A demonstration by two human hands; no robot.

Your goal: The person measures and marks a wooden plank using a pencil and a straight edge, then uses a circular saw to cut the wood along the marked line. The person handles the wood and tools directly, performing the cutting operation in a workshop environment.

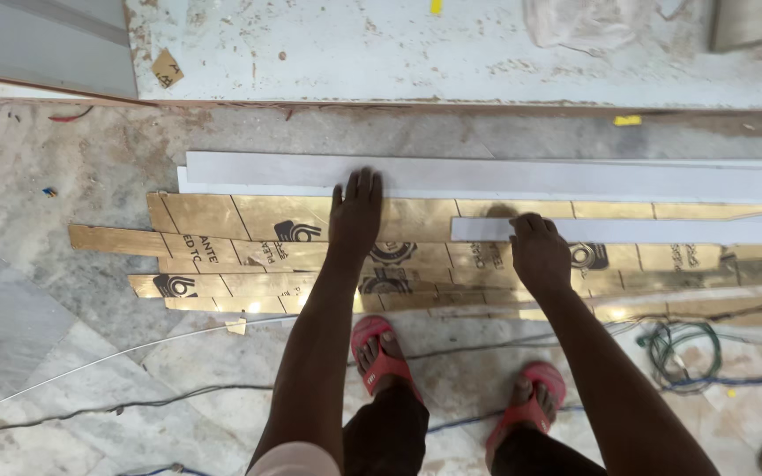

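Strips on floor: left hand [356,211] flat, fingers together, on gold strips [249,220] beside white strips [522,176]; right hand [535,251] curled over a short white strip [628,231], best lifted level.

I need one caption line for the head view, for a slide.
Left hand flat on gold strips, right hand on a white strip.

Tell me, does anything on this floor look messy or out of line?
Yes. The gold strips under the left hand lie staggered, their left ends uneven. The right hand rests on a short white strip lying across them. Loose cables tangle on the floor beside the red sandals.
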